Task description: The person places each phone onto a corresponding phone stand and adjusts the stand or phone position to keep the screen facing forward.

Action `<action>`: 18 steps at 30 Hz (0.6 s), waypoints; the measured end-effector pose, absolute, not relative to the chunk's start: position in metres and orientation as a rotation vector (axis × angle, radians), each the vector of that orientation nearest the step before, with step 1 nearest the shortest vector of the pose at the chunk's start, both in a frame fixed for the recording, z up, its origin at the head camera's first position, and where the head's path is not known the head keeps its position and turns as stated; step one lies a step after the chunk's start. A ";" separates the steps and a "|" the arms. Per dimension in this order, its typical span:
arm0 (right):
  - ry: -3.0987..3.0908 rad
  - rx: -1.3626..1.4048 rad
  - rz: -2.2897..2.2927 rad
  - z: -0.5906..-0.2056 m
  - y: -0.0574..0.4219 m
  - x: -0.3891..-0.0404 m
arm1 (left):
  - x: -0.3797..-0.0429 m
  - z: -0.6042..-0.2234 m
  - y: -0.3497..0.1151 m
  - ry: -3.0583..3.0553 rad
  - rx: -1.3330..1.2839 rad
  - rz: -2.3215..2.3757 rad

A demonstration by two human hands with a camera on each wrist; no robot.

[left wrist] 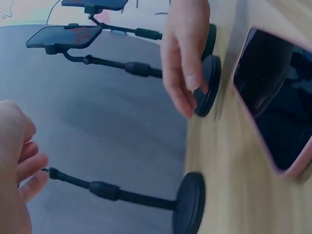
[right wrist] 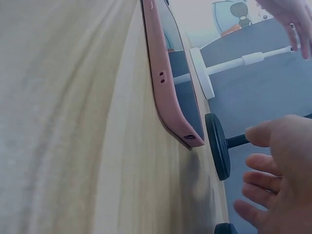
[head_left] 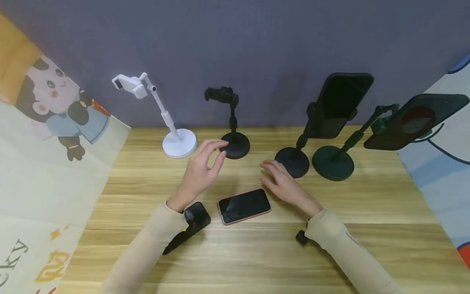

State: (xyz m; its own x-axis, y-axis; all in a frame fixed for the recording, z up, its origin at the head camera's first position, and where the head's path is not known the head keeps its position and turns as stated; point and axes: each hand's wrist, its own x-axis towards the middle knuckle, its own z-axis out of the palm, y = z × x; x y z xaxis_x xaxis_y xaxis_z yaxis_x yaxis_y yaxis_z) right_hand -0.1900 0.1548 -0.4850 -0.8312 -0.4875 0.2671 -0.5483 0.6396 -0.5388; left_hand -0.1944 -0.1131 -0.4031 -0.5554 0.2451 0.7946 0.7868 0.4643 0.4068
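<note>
In the head view a phone in a pink case lies screen up on the wooden table between my hands. My left hand hovers beyond it, thumb and index finger apart, overlapping the base of an empty black phone stand. Nothing is in its grasp. My right hand, fingers loosely bent and holding nothing, is close to the phone's right end. Just past it stands a black stand carrying a phone. The left wrist view shows the empty stand's pole beyond my left fingertips.
A white phone stand with an empty clamp stands at the back left. At the right, a green stand bears another phone. A dark phone lies partly under my left wrist. A grey-blue panel rises behind the table.
</note>
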 end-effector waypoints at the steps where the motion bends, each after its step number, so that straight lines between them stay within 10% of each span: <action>1: -2.751 0.881 0.939 -0.486 0.154 -0.192 | -0.198 -0.400 -0.115 -2.028 -0.850 -1.020; 18: -2.847 0.919 0.829 -0.496 0.124 -0.239 | -0.258 -0.340 -0.123 -1.821 -0.655 -1.210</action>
State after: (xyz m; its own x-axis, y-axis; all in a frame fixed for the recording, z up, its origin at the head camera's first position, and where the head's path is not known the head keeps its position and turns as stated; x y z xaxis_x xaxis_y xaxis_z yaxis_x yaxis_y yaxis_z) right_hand -0.2387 0.1237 -0.4955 -0.8243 -0.5327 0.1918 -0.5524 0.6824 -0.4787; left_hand -0.2583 -0.1229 -0.3397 -0.5168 -0.0233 0.8558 0.7800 0.3994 0.4818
